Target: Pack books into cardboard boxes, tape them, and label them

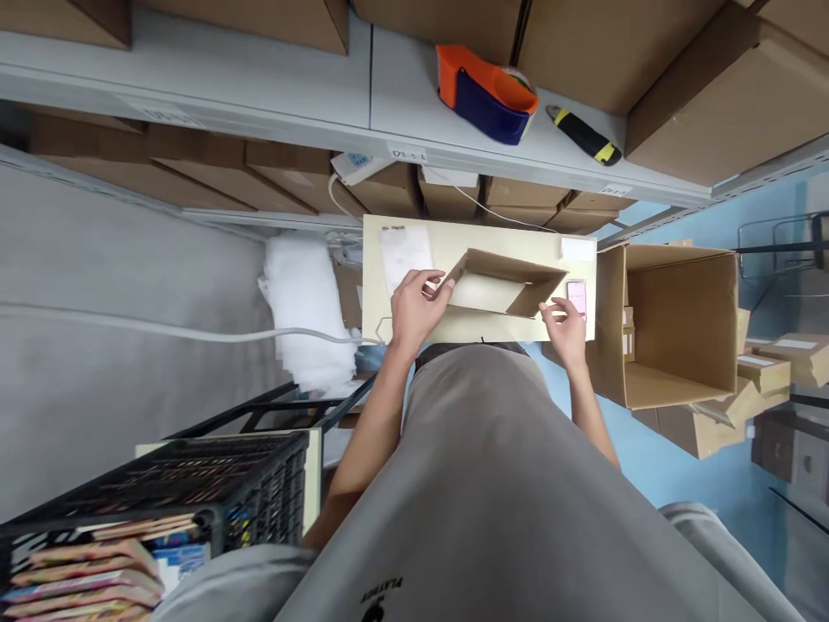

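Note:
A small brown cardboard box (509,267) stands unfolded on the cream tabletop (476,226), its walls up, with a pale surface showing through the opening. My left hand (414,313) grips its left end, thumb and fingers at the edge. At the opposite end, my right hand (565,330) has its thumb and fingertips closed on the near right corner. Behind my left hand lies a white printed sheet (407,249). A phone with a pink screen (576,299) rests just beyond my right hand, and a small white label-like item (578,249) is behind it.
Above the table, a grey shelf (401,95) carries an orange and blue tape dispenser (489,93), a box cutter (584,136) and cartons. A large open carton (680,320) stands at the right. White packing foam (311,311) and a black crate (265,492) are at the left.

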A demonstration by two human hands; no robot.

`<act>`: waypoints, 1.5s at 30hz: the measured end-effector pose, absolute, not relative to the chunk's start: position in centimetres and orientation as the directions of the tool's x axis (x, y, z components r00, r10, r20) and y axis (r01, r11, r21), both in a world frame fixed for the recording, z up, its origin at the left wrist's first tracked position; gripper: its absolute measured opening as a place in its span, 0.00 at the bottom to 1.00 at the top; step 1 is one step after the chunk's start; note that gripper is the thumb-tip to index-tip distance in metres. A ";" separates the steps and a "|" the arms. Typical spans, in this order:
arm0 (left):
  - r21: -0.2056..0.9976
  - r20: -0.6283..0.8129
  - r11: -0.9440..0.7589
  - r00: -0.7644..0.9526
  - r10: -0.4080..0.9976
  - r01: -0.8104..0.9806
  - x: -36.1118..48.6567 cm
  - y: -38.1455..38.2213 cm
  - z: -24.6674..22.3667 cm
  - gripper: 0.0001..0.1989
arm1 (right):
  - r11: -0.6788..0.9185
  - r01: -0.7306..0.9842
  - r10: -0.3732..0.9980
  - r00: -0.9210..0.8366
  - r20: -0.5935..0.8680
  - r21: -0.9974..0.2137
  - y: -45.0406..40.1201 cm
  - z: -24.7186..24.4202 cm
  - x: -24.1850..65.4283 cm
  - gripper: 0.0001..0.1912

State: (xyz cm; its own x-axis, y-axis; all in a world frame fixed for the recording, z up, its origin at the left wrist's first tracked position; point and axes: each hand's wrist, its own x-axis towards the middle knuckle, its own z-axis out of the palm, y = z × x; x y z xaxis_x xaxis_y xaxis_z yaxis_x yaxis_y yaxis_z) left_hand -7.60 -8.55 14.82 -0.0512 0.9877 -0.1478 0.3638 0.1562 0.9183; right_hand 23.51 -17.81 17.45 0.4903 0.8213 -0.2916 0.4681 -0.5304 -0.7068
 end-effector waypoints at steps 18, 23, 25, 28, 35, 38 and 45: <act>0.751 -0.073 0.030 0.038 0.997 0.660 -3.8 -7.5 13.9 0.04 | -0.217 0.910 0.974 0.179 -0.137 -0.352 -14.2 17.6 22.7 0.13; 0.605 -0.072 0.080 -0.045 0.996 0.792 -3.0 -6.8 14.1 0.07 | -0.195 0.953 0.965 0.144 -0.221 -0.233 -12.1 17.9 22.4 0.17; 0.625 -0.072 0.100 -0.070 0.995 0.774 -2.9 -6.8 14.3 0.09 | -0.205 0.952 0.960 0.151 -0.235 -0.227 -11.4 17.9 22.5 0.18; 0.679 -0.081 0.068 -0.018 0.997 0.731 -2.8 -7.0 14.3 0.14 | -0.203 0.942 0.967 0.150 -0.208 -0.267 -10.8 17.3 22.8 0.21; 0.732 0.001 -0.192 0.280 0.960 0.654 -2.9 -7.7 12.7 0.20 | -0.022 0.886 0.982 -0.067 -0.176 -0.464 -10.7 14.7 24.3 0.24; 0.745 0.013 -0.221 0.318 0.948 0.630 -3.6 -8.0 11.9 0.28 | -0.030 0.836 0.965 -0.119 -0.235 -0.548 -11.0 14.7 25.9 0.34; 0.764 0.008 -0.251 0.380 0.925 0.595 -5.3 -6.9 10.1 0.41 | -0.043 0.755 0.964 -0.141 -0.225 -0.654 -10.0 14.5 28.7 0.26</act>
State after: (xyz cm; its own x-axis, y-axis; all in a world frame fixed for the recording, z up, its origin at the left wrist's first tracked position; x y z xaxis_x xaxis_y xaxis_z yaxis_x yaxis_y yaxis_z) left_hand -5.25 -6.93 10.13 0.3798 0.9250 0.0078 0.5946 -0.2506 0.7640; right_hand 28.71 -10.02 14.53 -0.1406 0.9641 -0.2254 0.7554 -0.0427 -0.6538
